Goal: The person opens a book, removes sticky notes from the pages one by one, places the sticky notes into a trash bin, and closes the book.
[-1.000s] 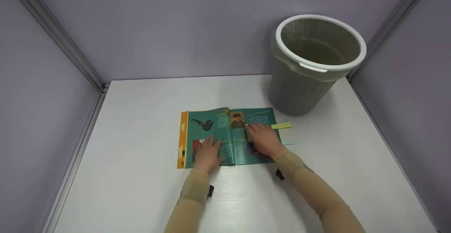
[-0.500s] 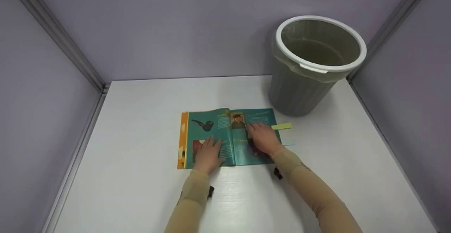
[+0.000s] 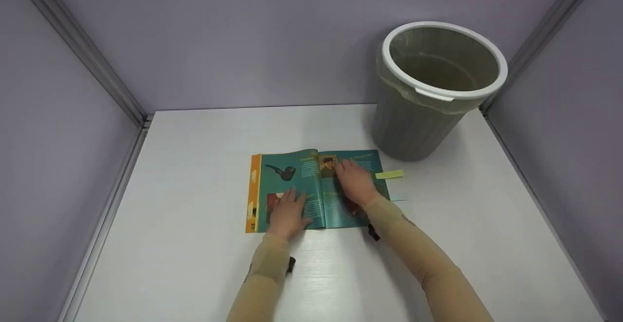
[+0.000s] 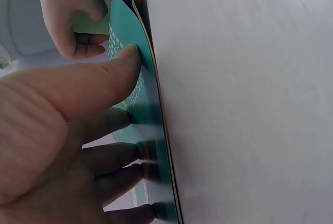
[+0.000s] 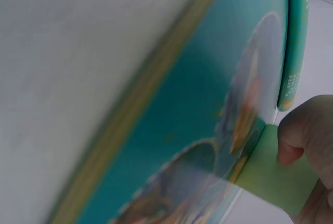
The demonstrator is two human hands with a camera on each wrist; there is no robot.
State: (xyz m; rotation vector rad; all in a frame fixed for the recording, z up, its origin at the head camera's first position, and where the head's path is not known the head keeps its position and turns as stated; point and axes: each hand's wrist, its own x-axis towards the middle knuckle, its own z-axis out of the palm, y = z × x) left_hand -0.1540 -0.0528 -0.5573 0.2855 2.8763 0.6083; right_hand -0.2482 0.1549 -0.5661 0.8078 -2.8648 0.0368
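An open book (image 3: 287,157) with teal illustrated pages lies on the white table. My left hand (image 3: 286,215) rests on its left page with the fingers spread; in the left wrist view the fingertips (image 4: 125,157) touch the paper. Over the right page is my right hand (image 3: 357,182). It pinches a light green sticky note (image 5: 276,173), thumb on top, seen in the right wrist view standing up from the page. From the head the note is hidden by the hand. In the left wrist view the right hand (image 4: 73,11) has its fingers curled.
A yellow tab (image 3: 389,174) and a pale blue tab (image 3: 398,200) stick out from the book's right edge. Behind it at the right stands a grey bin (image 3: 413,132) with a white rim and a liner. Panel walls (image 3: 233,40) enclose the table (image 3: 185,166).
My right hand has shifted slightly to the left and away from me over the right page. My left hand stays where it was.
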